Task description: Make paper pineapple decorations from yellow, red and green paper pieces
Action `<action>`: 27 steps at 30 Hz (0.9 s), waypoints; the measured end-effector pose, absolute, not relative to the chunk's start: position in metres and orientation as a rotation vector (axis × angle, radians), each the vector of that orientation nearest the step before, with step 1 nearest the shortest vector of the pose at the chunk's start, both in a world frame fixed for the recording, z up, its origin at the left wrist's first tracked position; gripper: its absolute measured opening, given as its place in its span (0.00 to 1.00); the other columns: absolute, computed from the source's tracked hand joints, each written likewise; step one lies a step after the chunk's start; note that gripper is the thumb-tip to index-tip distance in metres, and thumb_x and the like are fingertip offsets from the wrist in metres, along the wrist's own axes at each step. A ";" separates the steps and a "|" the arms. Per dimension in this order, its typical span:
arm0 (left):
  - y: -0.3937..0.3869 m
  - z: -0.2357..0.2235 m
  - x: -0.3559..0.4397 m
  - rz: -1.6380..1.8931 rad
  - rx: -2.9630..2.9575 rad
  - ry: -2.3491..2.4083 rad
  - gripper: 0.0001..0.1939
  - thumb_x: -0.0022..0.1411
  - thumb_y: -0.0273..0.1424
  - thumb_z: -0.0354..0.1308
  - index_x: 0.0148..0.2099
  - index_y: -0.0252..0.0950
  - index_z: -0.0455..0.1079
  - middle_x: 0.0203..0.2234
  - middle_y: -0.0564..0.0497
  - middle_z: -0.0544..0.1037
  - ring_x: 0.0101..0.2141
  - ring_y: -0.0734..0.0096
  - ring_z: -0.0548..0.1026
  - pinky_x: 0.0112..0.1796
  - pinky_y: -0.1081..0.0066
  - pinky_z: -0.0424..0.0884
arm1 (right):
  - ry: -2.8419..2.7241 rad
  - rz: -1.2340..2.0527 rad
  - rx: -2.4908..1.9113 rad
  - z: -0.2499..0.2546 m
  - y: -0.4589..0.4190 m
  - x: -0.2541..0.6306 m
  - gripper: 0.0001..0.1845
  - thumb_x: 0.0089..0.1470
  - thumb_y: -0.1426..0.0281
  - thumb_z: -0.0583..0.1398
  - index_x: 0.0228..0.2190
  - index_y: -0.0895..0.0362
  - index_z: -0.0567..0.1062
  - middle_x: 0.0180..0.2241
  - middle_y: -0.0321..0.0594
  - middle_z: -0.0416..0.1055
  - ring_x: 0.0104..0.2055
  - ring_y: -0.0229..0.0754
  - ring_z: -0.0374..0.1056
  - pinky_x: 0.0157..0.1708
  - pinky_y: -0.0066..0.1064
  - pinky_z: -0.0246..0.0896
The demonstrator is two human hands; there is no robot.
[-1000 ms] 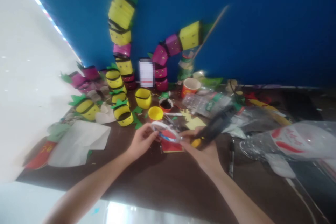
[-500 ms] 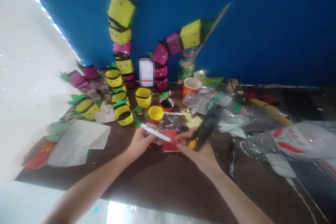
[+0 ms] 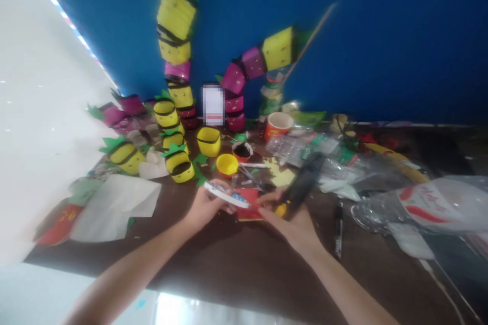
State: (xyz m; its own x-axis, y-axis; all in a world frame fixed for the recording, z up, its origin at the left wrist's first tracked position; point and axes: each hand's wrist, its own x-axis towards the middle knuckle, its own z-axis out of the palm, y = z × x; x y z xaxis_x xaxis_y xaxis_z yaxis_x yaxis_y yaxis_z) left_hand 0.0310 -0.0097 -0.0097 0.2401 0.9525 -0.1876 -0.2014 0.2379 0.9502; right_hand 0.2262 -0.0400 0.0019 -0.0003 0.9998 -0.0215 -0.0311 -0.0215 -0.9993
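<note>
My left hand (image 3: 208, 204) grips a thin white roll of tape (image 3: 219, 193), tilted nearly edge-on, with blue print on its side. Facing it, my right hand (image 3: 292, 218) has a dark, long tool (image 3: 305, 183) with a yellow part (image 3: 281, 210) in its grasp; blur hides what kind it is. The thumb and a finger of that hand come together close to the right end of the roll. Below and behind the roll, a red piece of paper or card (image 3: 249, 213) lies on the brown table (image 3: 213, 259), partly covered by my fingers.
Yellow pineapple-shaped cups (image 3: 179, 165) and a plain yellow cup (image 3: 208, 142) stand behind my hands. A small yellow pot (image 3: 226, 164) is nearer. White paper (image 3: 114, 208) lies left; a black marker (image 3: 338, 228) and a large plastic bottle (image 3: 430, 205) are right. A blue wall (image 3: 244, 5) rises behind.
The roll of tape in my left hand has tipped, so more of its blue-printed side shows. Both hands stay nearly in place, and the view has shifted slightly.
</note>
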 end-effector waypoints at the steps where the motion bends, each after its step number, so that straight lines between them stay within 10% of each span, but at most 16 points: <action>1: -0.010 -0.010 0.031 0.999 0.987 0.979 0.19 0.49 0.40 0.63 0.34 0.30 0.63 0.20 0.49 0.76 0.19 0.72 0.75 0.21 0.76 0.73 | -1.171 1.246 -1.191 0.002 -0.040 0.226 0.20 0.39 0.67 0.66 0.28 0.53 0.58 0.27 0.36 0.75 0.26 0.37 0.69 0.30 0.30 0.65; 27: -0.016 -0.010 0.032 0.900 1.168 0.945 0.17 0.52 0.39 0.61 0.35 0.29 0.66 0.17 0.51 0.75 0.18 0.72 0.74 0.21 0.74 0.73 | -1.056 1.431 -1.081 0.007 -0.045 0.228 0.24 0.36 0.67 0.68 0.29 0.52 0.57 0.26 0.31 0.71 0.21 0.34 0.63 0.20 0.27 0.59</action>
